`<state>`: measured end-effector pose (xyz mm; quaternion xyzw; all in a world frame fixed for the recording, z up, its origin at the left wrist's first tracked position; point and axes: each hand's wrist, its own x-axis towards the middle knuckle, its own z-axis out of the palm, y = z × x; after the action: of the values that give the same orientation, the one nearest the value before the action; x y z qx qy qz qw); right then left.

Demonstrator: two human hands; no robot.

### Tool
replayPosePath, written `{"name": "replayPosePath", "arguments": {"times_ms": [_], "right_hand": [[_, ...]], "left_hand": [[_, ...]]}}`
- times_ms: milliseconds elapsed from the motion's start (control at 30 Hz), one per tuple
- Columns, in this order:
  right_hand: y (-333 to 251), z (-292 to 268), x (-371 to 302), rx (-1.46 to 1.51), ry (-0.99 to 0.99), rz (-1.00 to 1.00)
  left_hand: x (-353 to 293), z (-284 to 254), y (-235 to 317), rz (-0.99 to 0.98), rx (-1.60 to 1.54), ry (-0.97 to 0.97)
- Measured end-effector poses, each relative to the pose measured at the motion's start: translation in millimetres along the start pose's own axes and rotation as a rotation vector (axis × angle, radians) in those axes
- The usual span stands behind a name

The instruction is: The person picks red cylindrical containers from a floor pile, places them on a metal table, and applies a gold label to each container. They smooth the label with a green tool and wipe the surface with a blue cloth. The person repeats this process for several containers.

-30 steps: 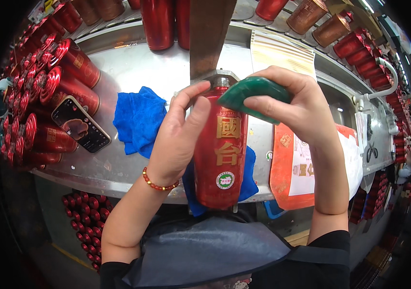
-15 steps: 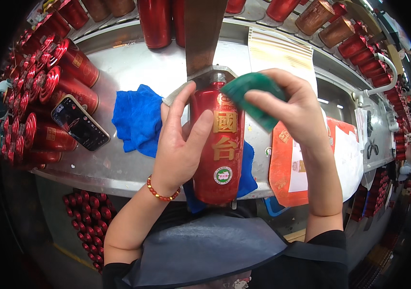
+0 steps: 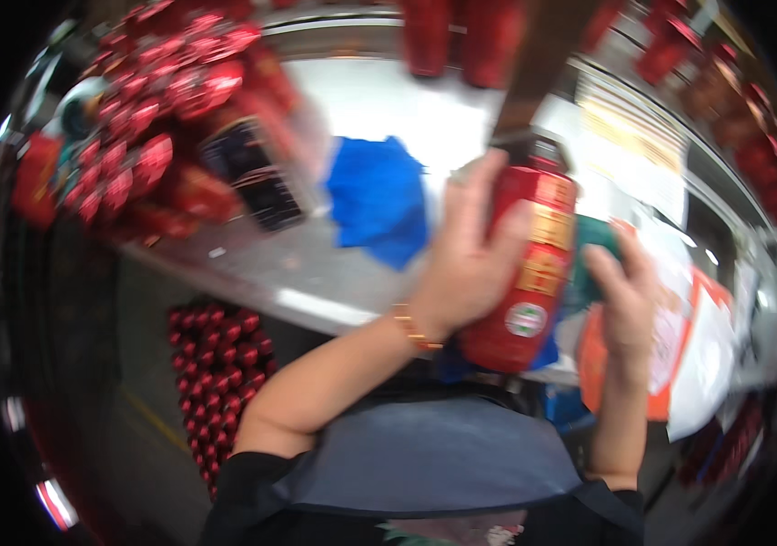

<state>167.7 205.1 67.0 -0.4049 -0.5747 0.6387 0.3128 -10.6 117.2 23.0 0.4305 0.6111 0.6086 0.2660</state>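
Note:
A glossy red bottle (image 3: 511,314) with gold characters and a round white-and-green sticker lies tilted in front of me, its neck against a metal post. My left hand (image 3: 475,259) grips its left side, thumb across the front and fingers behind the edge. In my right hand (image 3: 625,287) is a green scouring pad (image 3: 591,259), held against or close beside the bottle's right side; blur hides the exact contact. Part of a blue cloth shows under the bottle's lower end. A second blue cloth (image 3: 377,196) lies crumpled to the left of my left hand.
A phone (image 3: 257,177) leans on clustered red bottles (image 3: 147,100) at the left of the metal table (image 3: 261,264). The brown post (image 3: 529,77) rises behind the bottle. An orange-and-white bag (image 3: 698,346) lies right. More red caps (image 3: 220,382) stand below the table's left edge.
The whole view has swung, shifting the scene to the right and tilting it. My right hand has brought the green pad from above the bottle's upper part down to its right side.

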Motion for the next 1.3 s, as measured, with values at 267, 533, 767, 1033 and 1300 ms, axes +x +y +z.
{"name": "replayPosePath", "arguments": {"times_ms": [267,533,767,1033,1300], "right_hand": [[28.9,-31.5,4.6,-0.019,0.065,-0.027],[-8.1,-37.6,8.2,-0.322,0.032,-0.202],[-7.5,-3.4,-58.7,-0.990,-0.184,-0.995],[-26.9,-2.7,-69.6,-1.007,-0.072,-0.805],[-15.3,-3.8,-99.4,-0.819,-0.251,-0.693]], "left_hand": [[-12.9,4.5,-4.0,-0.094,-0.267,0.034],[-47.3,-32.0,-11.6,0.150,0.231,-0.115],[-52.7,-53.6,-17.1,0.277,0.367,-0.436],[-54.6,-38.4,-30.2,0.316,0.332,-0.306],[-57.2,-34.8,-29.6,0.302,0.308,-0.285]]}}
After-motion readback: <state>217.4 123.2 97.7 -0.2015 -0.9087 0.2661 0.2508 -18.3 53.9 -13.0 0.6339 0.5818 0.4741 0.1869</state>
